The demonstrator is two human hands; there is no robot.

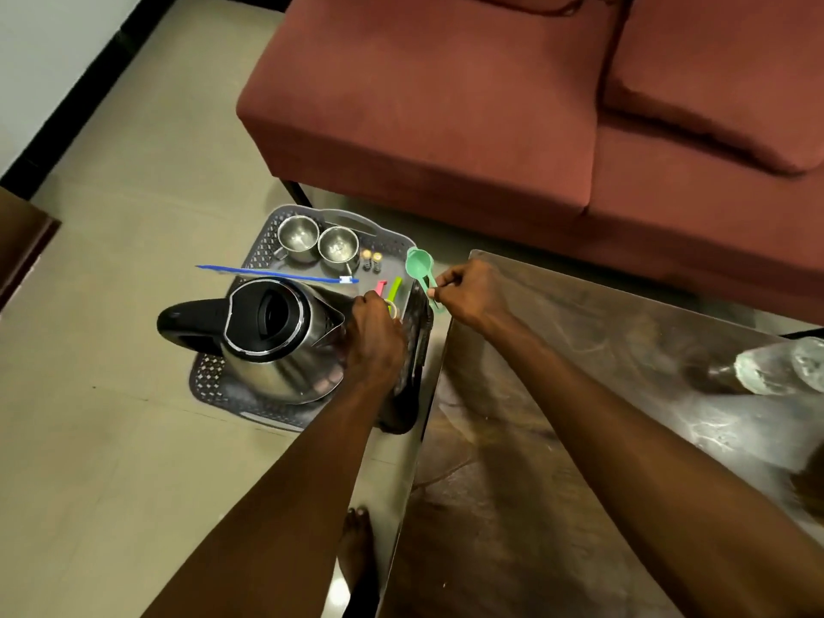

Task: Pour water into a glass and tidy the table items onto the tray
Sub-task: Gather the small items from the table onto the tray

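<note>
Your grey tray (263,254), holding the kettle (272,336) and two steel cups (298,237), seems to sit low over the pale tiled floor (111,439), between the glossy table (579,394) and a rust-red sofa (446,104). Your right hand (463,294) pinches the green scoop (421,267) at the tray's edge. Your left hand (374,336) curls over small coloured items; its grip is unclear.

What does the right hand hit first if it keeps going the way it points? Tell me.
The right hand points left over the grey tray. Beyond the green scoop it pinches, probably the green and pink clips beside the left hand; depth is unclear.
</note>
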